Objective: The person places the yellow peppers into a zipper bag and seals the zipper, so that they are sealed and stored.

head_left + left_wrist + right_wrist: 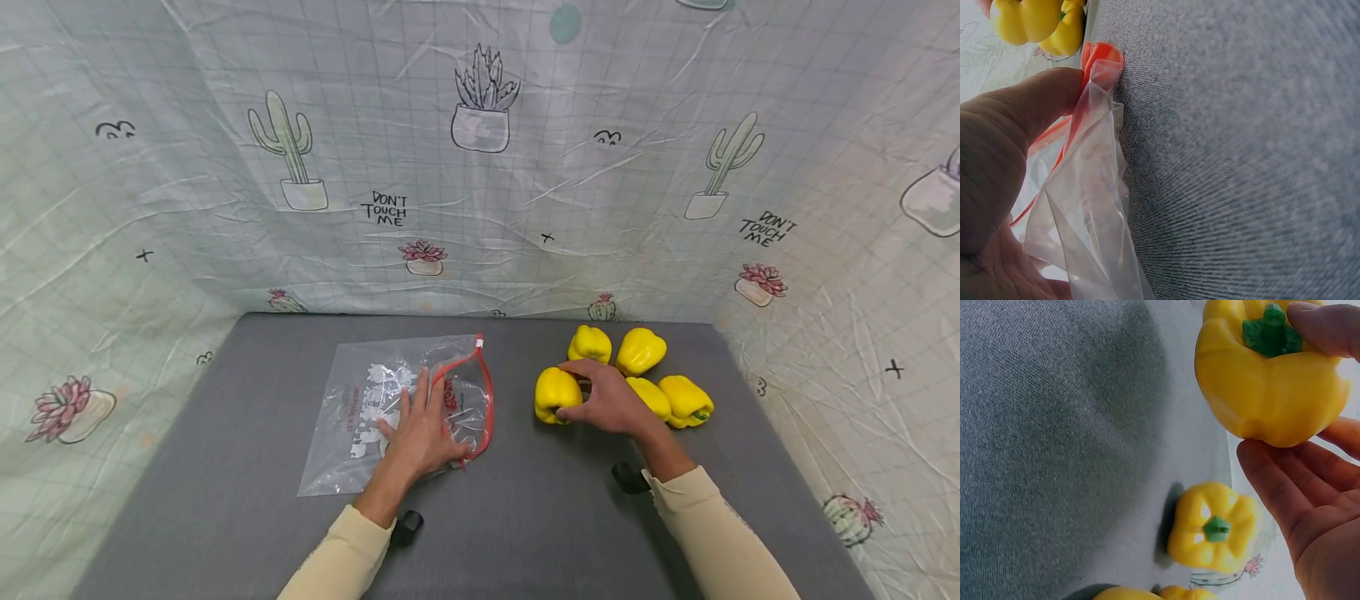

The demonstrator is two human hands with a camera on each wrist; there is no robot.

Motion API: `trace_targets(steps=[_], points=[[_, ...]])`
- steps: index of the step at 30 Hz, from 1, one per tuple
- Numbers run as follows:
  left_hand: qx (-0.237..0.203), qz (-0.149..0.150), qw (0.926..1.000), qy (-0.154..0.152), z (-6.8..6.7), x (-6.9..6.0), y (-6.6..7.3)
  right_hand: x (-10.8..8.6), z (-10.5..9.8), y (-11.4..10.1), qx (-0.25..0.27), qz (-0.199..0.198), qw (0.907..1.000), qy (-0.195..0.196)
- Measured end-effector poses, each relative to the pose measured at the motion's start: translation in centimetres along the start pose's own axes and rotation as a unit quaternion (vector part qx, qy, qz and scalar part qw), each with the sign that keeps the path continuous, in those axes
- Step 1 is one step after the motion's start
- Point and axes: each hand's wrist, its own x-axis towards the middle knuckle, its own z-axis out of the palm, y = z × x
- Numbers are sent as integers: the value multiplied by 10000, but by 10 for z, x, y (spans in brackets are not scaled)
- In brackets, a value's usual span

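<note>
A clear plastic zipper bag (333, 442) with a red-edged mouth lies on the grey table. My left hand (422, 437) rests on it, fingers spread; in the left wrist view the thumb (1054, 94) touches the red edge (1102, 55) near one corner of the mouth. To the right, my right hand (615, 400) grips a yellow bell pepper (555, 395) between thumb and fingers. The right wrist view shows this pepper (1266, 387) with its green stem by the thumb, held above the table.
Several more yellow bell peppers sit at the right: one at the back (589, 343), another beside it (641, 351), one partly behind the right hand (651, 398), and one furthest right (686, 401). A cactus-print cloth (540, 200) hangs behind and beside the table (525, 517).
</note>
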Motion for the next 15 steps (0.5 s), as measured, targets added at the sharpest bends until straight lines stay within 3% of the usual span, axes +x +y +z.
trace_targets(steps=[15], points=[[11,-3,10000,14,0,0,0,6,9,-9,16,-40,9999,-149]])
